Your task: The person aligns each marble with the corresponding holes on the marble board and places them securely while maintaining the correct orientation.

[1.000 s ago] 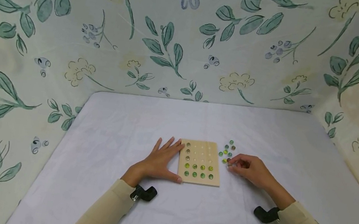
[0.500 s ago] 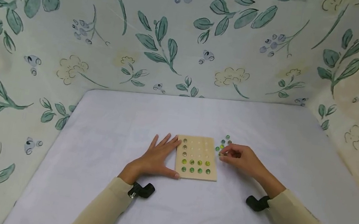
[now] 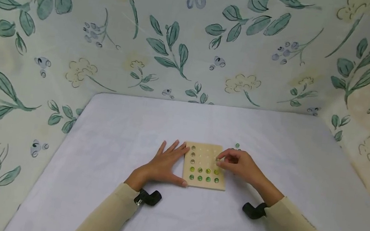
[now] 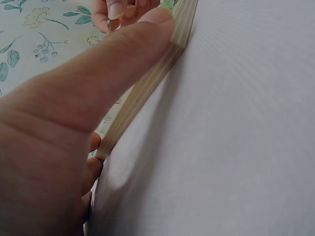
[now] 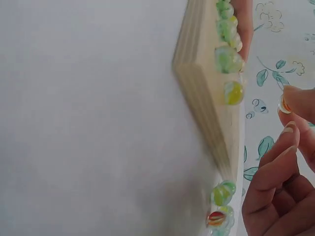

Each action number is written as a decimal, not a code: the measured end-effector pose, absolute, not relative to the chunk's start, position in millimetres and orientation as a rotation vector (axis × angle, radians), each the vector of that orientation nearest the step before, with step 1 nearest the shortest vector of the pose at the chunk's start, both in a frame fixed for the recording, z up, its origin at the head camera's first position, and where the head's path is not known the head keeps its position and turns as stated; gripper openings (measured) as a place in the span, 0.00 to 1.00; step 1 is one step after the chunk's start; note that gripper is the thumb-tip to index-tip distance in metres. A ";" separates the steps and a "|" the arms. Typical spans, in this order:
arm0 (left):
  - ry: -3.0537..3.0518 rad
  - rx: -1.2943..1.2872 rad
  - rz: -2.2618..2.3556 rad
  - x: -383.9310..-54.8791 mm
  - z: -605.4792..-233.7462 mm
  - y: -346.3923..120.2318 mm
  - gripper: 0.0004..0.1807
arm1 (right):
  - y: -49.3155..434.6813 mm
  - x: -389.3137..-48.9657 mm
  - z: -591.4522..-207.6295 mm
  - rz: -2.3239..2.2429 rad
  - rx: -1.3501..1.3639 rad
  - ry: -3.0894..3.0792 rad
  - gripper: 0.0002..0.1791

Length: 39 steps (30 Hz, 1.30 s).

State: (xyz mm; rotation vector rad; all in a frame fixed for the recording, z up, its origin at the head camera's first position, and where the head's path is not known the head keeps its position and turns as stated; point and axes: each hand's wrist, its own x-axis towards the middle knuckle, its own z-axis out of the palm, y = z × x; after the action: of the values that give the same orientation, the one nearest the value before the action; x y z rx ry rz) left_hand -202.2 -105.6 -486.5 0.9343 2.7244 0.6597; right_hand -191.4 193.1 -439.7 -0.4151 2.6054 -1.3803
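A square wooden board (image 3: 202, 185) with rows of small hollows lies on the white cloth. Green marbles (image 3: 199, 178) fill its front row, yellow-green marbles (image 3: 200, 170) the row behind, and three clear marbles (image 3: 193, 155) run up the left column. My left hand (image 3: 160, 167) is spread at the board's left side, thumb at the near corner and fingertips on the left edge. Over the right part of the board, my right hand (image 3: 243, 167) pinches a clear marble with an orange swirl (image 5: 284, 105) between thumb and forefinger. In the left wrist view that marble (image 4: 113, 24) shows beyond my thumb.
Loose marbles (image 3: 237, 145) lie just right of the board, mostly hidden behind my right hand. The right wrist view shows one with a red and orange swirl (image 5: 216, 218) among green ones (image 5: 222, 193). A floral cloth (image 3: 181, 33) hangs behind the table.
My right hand has picked up a marble from the loose group and moved left with it over the board. My left hand has kept its place on the board's edge.
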 end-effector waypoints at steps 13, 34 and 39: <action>2.721 0.931 0.625 -200.4 -484.6 -106.6 0.65 | 157.5 -196.9 -441.0 -1.275 -0.405 2.626 0.08; 2.715 0.924 0.667 -200.9 -484.4 -108.7 0.64 | 138.6 -208.2 -447.2 -1.211 -0.329 2.603 0.07; 2.715 0.946 0.666 -203.1 -486.6 -107.1 0.64 | 139.8 -206.5 -450.0 -1.187 -0.333 2.611 0.06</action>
State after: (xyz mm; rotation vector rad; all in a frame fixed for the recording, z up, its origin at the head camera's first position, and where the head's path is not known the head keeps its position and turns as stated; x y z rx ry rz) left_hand -203.1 -107.1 -486.6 0.9459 2.7148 0.6662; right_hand -206.5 139.8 -450.0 -0.3328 2.6114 -1.1866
